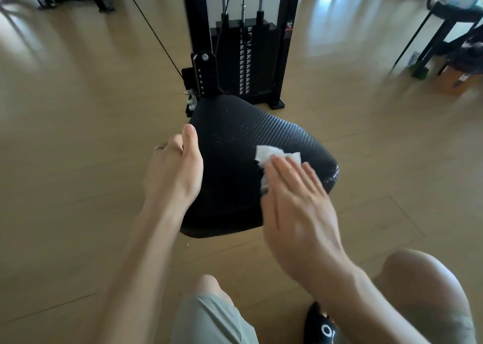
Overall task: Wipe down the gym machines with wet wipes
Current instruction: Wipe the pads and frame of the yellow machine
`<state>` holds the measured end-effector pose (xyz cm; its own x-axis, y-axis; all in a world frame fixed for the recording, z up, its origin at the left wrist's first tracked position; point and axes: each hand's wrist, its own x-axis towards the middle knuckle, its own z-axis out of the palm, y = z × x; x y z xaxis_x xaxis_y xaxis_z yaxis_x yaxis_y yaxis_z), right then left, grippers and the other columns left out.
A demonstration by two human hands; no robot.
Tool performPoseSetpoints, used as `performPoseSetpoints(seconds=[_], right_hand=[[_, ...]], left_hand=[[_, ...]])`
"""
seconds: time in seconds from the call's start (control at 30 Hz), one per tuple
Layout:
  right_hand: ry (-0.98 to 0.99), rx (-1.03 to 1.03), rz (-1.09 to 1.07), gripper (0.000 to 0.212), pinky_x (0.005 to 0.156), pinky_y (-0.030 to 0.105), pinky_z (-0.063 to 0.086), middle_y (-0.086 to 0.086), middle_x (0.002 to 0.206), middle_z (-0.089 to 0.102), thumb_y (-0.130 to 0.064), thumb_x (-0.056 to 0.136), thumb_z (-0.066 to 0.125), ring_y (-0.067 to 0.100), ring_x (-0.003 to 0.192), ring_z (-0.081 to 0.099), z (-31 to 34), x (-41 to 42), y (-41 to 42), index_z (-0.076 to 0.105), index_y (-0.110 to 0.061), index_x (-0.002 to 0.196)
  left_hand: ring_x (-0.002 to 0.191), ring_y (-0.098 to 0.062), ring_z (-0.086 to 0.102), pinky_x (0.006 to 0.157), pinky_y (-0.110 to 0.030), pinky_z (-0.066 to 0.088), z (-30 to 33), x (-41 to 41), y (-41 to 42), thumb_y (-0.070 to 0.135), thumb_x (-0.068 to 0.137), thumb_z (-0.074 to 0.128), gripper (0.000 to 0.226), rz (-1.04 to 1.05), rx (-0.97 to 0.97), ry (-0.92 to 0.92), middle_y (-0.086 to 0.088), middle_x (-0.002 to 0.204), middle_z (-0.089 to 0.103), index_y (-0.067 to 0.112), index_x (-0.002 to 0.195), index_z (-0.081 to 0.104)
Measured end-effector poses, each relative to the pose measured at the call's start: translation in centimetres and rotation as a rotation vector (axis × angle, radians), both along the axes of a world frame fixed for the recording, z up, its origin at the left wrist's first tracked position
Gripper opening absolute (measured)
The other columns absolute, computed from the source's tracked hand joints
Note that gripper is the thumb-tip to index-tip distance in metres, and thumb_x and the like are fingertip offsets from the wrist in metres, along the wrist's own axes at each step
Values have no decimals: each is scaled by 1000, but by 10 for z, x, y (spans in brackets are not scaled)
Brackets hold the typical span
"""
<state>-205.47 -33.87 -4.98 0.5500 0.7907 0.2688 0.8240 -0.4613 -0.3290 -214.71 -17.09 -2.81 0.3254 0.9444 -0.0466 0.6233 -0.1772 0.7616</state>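
a white wet wipe (271, 156), bunched and thin, lay on the black padded seat (243, 145) of a cable machine, pinned under the fingertips of the right hand (295, 202). it looked limp, light and damp, likely to crumple or tear if dragged by a corner; prob. best pressed flat w/ the whole palm, not pinched. part of it showed just ahead of the fingers, a strip ran down along their thumb side, the rest was hidden under the palm.

the right hand lay flat, fingers straight and together, spread over the wipe, not curled round it; wrist low, forearm coming in from the lower right. slight blur on the hand.

the seat pad was ribbed, rounded at the edges, prob. soft foam under a grippy cover, so the wipe should catch more than slide. the left hand (172, 168) braced the pad's near-left edge, thumb up along the rim, fingers hidden over the side; how tightly it gripped, can't tell. a ring showed on one finger.

beyond both hands stood the weight stack (244, 61) in its black frame, w/ a cable (149, 24) running up and away past the left hand. wood floor (78, 134) all round. below the hands: the person's knees in pale shorts (209, 320), a black sock near the right forearm.
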Motion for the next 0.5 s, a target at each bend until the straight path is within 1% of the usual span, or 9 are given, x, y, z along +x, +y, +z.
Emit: performPoseSetpoints(seconds=[0.03, 0.1, 0.2, 0.23, 0.3, 0.37, 0.4, 0.43, 0.5], right_hand=[[13, 11, 49, 50, 127, 35, 17, 6, 147, 56, -27, 102, 34, 23, 143, 44, 3, -10, -1, 58, -7, 142], [1, 0, 96, 54, 127, 32, 13, 1, 153, 52, -31, 103, 28, 15, 147, 39, 6, 1, 1, 56, -13, 145], [-5, -120, 20, 55, 124, 25, 4, -5, 161, 40, -31, 104, 21, 11, 152, 27, 12, 57, 10, 45, -21, 152], [22, -168, -3, 51, 124, 26, 4, -6, 161, 37, -31, 106, 22, 11, 152, 25, 14, 76, 17, 41, -23, 153], [55, -253, 16, 47, 124, 31, 13, -5, 157, 39, -30, 106, 26, 15, 149, 29, 14, 98, 40, 42, -22, 149], [69, -298, 115, 44, 120, 36, 23, 0, 147, 46, -29, 104, 26, 21, 141, 38, 14, 94, 68, 48, -16, 140], [58, -303, 179, 44, 118, 36, 27, 1, 143, 48, -29, 103, 25, 22, 137, 41, 15, 82, 79, 50, -14, 136], [35, -292, 239, 43, 115, 36, 29, 1, 138, 51, -30, 102, 26, 22, 133, 45, 17, 66, 87, 52, -13, 132], [-26, -252, 361, 39, 113, 34, 31, 0, 132, 55, -30, 102, 31, 20, 128, 48, 22, 31, 88, 53, -14, 131]], left_hand=[[118, -24, 49, 91, -37, 33, 0, 0, 0, 55, 105, 14, 65, -2, -2, -12, -5, 115, 58, 16, 129, 59], [125, -23, 48, 91, -35, 31, -1, -1, 1, 54, 106, 15, 64, -5, -5, -19, 2, 111, 56, 15, 128, 61], [128, -22, 48, 92, -35, 31, -2, -1, 2, 53, 106, 14, 64, -13, 0, -21, -1, 116, 60, 15, 126, 62], [128, -21, 48, 92, -36, 32, -1, -1, 2, 53, 106, 14, 64, -7, -1, -29, -2, 118, 61, 15, 125, 62], [122, -20, 49, 93, -36, 33, -1, 1, 4, 53, 106, 15, 63, 21, -19, -57, 6, 106, 57, 16, 123, 62], [107, -17, 51, 90, -35, 33, 0, 2, 4, 52, 106, 15, 58, 53, -40, -73, 15, 91, 51, 19, 116, 62], [99, -16, 51, 88, -35, 33, 0, 2, 5, 51, 106, 15, 58, 63, -42, -77, 15, 87, 50, 20, 115, 62], [94, -15, 49, 87, -34, 32, 0, 2, 5, 51, 106, 14, 60, 72, -40, -83, 11, 88, 52, 18, 117, 63], [96, -16, 45, 88, -33, 31, 0, 2, 7, 52, 106, 13, 65, 85, -45, -95, 2, 103, 61, 17, 127, 64]])
